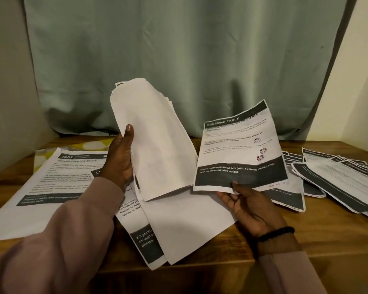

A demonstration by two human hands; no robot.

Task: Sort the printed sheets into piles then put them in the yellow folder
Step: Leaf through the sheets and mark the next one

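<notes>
My left hand grips a bundle of sheets held upright above the table, blank backs facing me. My right hand pinches the bottom edge of a single printed sheet headed "DRESSING TABLE", lifted and tilted toward me. Under both hands, more sheets lie on the table, one face down over a printed one. A pile of printed sheets lies at the left, topped by one numbered 2652. A fanned pile lies at the right. The yellow patterned folder peeks out behind the left pile.
The wooden table runs across the view, its front edge near me. A green curtain hangs behind it, with pale wall on both sides.
</notes>
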